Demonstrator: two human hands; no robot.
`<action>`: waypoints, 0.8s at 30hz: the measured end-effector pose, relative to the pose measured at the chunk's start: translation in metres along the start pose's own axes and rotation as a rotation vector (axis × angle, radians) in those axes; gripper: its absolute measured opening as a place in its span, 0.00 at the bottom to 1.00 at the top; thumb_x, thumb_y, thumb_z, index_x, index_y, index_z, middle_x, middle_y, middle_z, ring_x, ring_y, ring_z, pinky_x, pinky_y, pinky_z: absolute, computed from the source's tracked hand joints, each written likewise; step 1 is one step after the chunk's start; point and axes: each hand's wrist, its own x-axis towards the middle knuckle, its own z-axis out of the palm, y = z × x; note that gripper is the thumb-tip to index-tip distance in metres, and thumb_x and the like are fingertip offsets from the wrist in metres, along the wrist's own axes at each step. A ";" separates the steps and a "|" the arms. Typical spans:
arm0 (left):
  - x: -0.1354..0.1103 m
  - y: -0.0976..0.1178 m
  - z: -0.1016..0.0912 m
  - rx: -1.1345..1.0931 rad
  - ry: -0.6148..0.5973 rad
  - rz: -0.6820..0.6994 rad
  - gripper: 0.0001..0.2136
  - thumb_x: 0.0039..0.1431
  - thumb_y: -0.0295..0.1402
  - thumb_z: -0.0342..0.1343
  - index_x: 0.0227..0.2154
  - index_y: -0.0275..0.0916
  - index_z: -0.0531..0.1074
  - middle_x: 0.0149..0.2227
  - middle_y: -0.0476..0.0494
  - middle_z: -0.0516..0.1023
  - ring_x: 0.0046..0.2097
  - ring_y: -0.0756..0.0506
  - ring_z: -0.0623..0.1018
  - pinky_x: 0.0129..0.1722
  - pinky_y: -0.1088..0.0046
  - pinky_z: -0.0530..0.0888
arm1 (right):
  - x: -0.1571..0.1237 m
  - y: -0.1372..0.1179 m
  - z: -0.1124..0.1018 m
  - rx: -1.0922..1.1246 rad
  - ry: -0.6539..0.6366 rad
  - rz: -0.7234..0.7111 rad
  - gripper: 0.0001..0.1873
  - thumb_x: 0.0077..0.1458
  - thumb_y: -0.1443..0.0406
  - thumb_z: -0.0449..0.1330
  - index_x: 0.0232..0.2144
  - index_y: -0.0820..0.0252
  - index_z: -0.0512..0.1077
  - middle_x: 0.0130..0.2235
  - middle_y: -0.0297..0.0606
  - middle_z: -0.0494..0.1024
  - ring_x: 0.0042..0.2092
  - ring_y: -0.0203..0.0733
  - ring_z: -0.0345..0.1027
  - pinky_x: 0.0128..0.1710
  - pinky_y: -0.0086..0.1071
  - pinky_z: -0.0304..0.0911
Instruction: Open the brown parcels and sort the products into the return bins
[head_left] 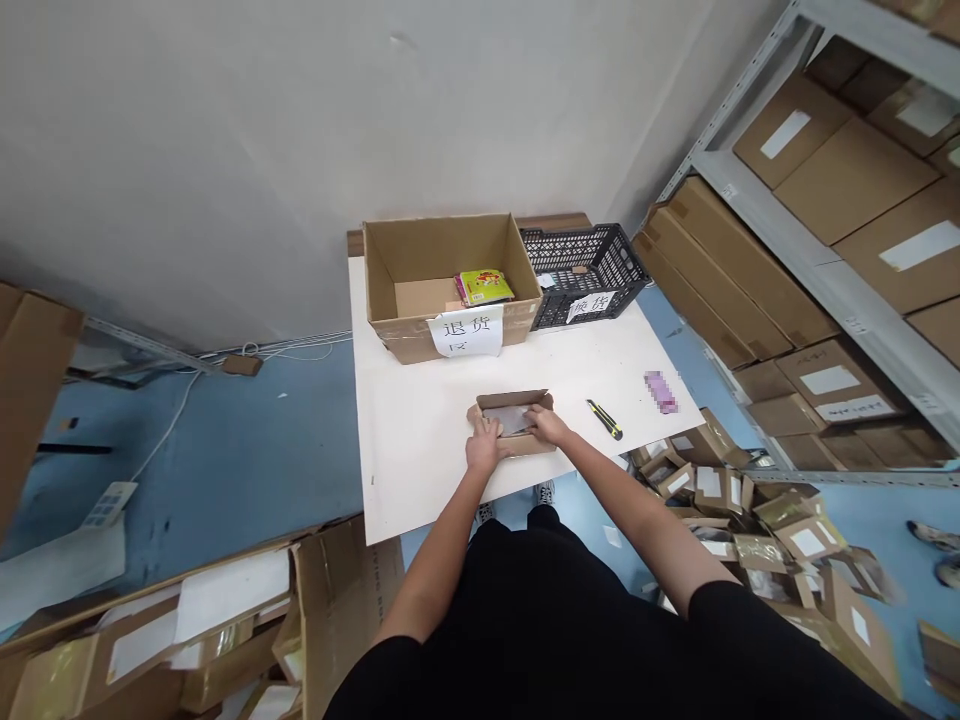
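A small open cardboard box (529, 444) lies near the front edge of the white table, its flaps raised. Inside it is a pale grey, flat item (511, 418), perhaps wrapped in plastic. My left hand (484, 445) grips the left end of the box, fingers over its rim. At the right end, my right hand (547, 425) reaches in with closed fingers at the edge of the pale item; its fingertips are partly hidden. To the right of the box lies a black and yellow utility knife (604, 419). Farther right is a blurred pink-purple item (661, 392).
At the back of the table (420, 420) stand a large labelled carton (390, 335) holding booklets (484, 286) and a black plastic crate (626, 262). Shelving (787, 220) with cartons rises on the right. Parcels (810, 545) cover the floor there; more fill a large carton (345, 590) at lower left.
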 end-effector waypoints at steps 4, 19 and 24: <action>0.004 0.006 -0.007 0.000 0.009 -0.020 0.45 0.48 0.52 0.75 0.66 0.45 0.63 0.76 0.22 0.49 0.63 0.29 0.76 0.56 0.53 0.77 | 0.008 -0.003 -0.011 -0.037 -0.100 0.027 0.36 0.55 0.66 0.74 0.64 0.57 0.71 0.61 0.49 0.73 0.58 0.52 0.74 0.57 0.36 0.67; 0.000 0.006 -0.006 -0.056 -0.008 -0.018 0.46 0.48 0.53 0.76 0.65 0.46 0.61 0.77 0.23 0.48 0.64 0.30 0.76 0.57 0.53 0.77 | 0.019 -0.021 0.001 -0.070 -0.144 0.064 0.28 0.57 0.69 0.69 0.59 0.55 0.75 0.55 0.46 0.82 0.55 0.51 0.78 0.53 0.33 0.68; 0.001 0.005 -0.008 -0.085 -0.023 -0.014 0.40 0.48 0.49 0.77 0.61 0.47 0.64 0.77 0.26 0.45 0.62 0.31 0.77 0.55 0.55 0.78 | 0.027 -0.026 0.001 -0.041 -0.123 0.114 0.15 0.56 0.67 0.69 0.47 0.55 0.83 0.46 0.45 0.86 0.50 0.51 0.80 0.52 0.35 0.69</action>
